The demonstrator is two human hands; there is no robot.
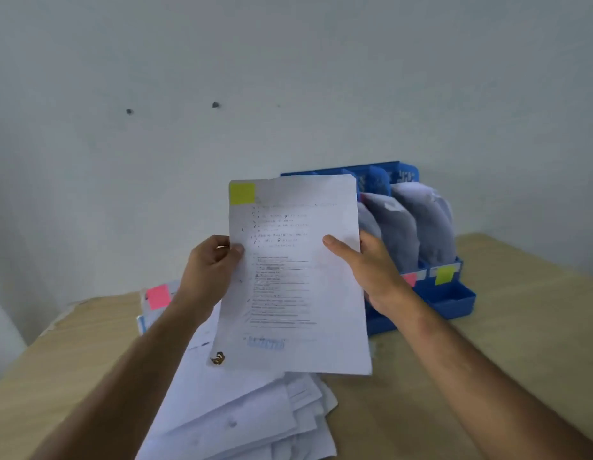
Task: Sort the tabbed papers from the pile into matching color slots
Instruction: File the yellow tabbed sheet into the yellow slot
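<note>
I hold a printed white sheet (298, 293) upright in front of me, with a yellow tab (242, 193) at its top left corner. My left hand (210, 270) pinches its left edge, thumb on the front. My right hand (371, 267) grips its right edge, thumb across the print. Below lies the pile of papers (248, 416), fanned out on the table. Behind the sheet stands a blue slotted file rack (454, 300) holding curled papers (421, 224). Its front carries a pink label (410, 279) and a yellow label (445, 274).
Another stack with a pink tab (157, 295) lies at the back left of the wooden table (487, 376). A pale wall (288, 78) rises right behind the table. The table's left edge runs diagonally near the wall.
</note>
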